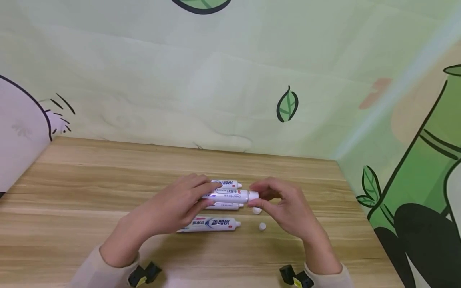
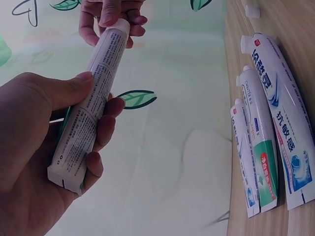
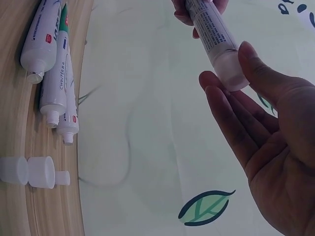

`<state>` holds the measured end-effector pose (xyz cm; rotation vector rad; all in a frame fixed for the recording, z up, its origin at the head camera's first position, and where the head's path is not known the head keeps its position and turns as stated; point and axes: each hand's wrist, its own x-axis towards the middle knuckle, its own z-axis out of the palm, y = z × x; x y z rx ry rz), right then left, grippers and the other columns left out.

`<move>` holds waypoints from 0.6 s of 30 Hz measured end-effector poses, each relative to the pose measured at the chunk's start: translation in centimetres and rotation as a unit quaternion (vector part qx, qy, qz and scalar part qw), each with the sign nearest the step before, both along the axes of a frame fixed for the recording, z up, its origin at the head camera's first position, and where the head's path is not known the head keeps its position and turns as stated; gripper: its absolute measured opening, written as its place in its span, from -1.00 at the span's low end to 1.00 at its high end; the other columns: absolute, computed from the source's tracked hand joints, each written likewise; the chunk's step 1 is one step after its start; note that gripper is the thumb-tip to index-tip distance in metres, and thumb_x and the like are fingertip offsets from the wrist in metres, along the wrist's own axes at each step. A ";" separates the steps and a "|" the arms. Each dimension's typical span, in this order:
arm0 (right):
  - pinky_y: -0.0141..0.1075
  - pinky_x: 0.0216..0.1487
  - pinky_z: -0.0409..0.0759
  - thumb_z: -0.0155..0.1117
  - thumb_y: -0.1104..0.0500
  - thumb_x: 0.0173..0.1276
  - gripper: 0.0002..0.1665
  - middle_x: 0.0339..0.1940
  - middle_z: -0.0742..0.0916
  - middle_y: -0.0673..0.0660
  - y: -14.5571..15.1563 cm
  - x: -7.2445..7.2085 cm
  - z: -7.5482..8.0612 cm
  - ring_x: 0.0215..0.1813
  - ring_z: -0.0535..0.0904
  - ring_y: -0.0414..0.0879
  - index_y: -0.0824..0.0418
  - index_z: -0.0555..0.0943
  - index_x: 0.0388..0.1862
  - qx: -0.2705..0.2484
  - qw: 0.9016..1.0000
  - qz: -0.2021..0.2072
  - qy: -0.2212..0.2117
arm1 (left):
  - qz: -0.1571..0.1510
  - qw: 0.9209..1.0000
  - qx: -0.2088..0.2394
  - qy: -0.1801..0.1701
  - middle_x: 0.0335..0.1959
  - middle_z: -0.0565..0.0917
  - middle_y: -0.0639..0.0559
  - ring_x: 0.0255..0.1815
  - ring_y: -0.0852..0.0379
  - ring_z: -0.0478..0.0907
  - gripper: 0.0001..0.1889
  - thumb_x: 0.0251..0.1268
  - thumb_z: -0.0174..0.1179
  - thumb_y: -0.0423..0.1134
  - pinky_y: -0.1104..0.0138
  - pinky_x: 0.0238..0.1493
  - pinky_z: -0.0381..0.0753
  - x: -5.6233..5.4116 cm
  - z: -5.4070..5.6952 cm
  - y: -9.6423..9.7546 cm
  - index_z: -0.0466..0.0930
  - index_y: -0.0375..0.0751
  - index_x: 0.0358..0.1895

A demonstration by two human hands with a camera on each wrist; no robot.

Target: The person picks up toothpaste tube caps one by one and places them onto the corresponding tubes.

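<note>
Wrapped round the body of a toothpaste tube (image 1: pixel 230 195) with the left grip (image 1: pixel 176 206), pinching its white cap (image 1: pixel 253 195) with the right grip (image 1: pixel 286 206), and holding both above the bench (image 1: pixel 90 192). Likely to skid on the glossy skin if pinched too lightly; likely to buckle mid-body, or force paste toward the nozzle, if squeezed too hard. Could lose the cap to a roll, being short and round. Smooth along the printed body, flattened to a crimped tail. Farther out, note three uncapped tubes (image 1: pixel 212 224) lying on wood grain, prone to oozing if pressed, and small, cylindrical loose caps (image 3: pixel 41 172) near those open ends, easily knocked by a low sleeve (image 1: pixel 102 268). Beyond, only a creased, leaf-printed backdrop (image 1: pixel 180 80).
</note>
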<state>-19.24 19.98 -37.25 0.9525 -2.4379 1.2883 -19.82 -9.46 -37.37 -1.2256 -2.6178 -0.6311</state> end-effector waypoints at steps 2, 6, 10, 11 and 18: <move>-0.33 -0.21 0.78 0.55 0.33 0.21 -0.71 -0.20 0.84 0.11 0.0 0.0 0.0 -0.28 0.76 -0.21 0.24 0.73 -0.08 -0.001 1.000 0.002 -0.004 | 0.001 1.000 0.000 -0.001 0.09 0.68 -0.03 0.14 0.03 0.61 -0.60 0.57 0.17 -0.16 0.06 0.24 0.63 0.0 0.1 0.0 0.58 -0.20 0.35; -0.33 -0.22 0.78 0.50 0.32 0.28 -0.73 -0.19 0.84 0.12 0.0 0.0 0.0 -0.30 0.75 -0.22 0.24 0.72 -0.04 0.002 1.000 0.003 -0.014 | 0.003 1.000 -0.003 -0.002 0.07 0.68 0.00 0.11 0.06 0.60 -0.60 0.56 0.19 -0.15 0.08 0.22 0.64 0.1 0.2 0.0 0.59 -0.19 0.34; -0.31 -0.26 0.78 0.45 0.34 0.33 -0.77 -0.23 0.83 0.12 0.0 0.0 -0.1 -0.33 0.76 -0.23 0.24 0.71 -0.04 -0.002 0.999 0.009 -0.038 | 0.004 1.000 -0.004 -0.005 0.07 0.68 0.00 0.10 0.06 0.60 -0.60 0.56 0.18 -0.14 0.08 0.22 0.63 0.1 0.1 0.0 0.59 -0.19 0.34; -0.30 -0.28 0.78 0.44 0.34 0.34 -0.78 -0.25 0.83 0.12 0.0 0.0 -0.1 -0.34 0.76 -0.23 0.24 0.70 -0.05 -0.006 0.999 0.011 -0.043 | 0.004 1.000 -0.003 -0.004 0.06 0.68 0.00 0.09 0.06 0.60 -0.60 0.56 0.18 -0.14 0.08 0.21 0.64 0.0 0.0 0.0 0.59 -0.20 0.34; -0.30 -0.35 0.76 0.40 0.36 0.37 -0.90 -0.36 0.83 0.12 -0.2 -0.2 -0.4 -0.37 0.77 -0.17 0.23 0.64 -0.23 -0.021 0.998 0.010 -0.053 | 0.007 1.000 0.004 -0.001 0.04 0.69 -0.02 0.06 0.06 0.62 -0.61 0.57 0.18 -0.15 0.09 0.17 0.66 -0.2 -0.2 0.0 0.60 -0.21 0.32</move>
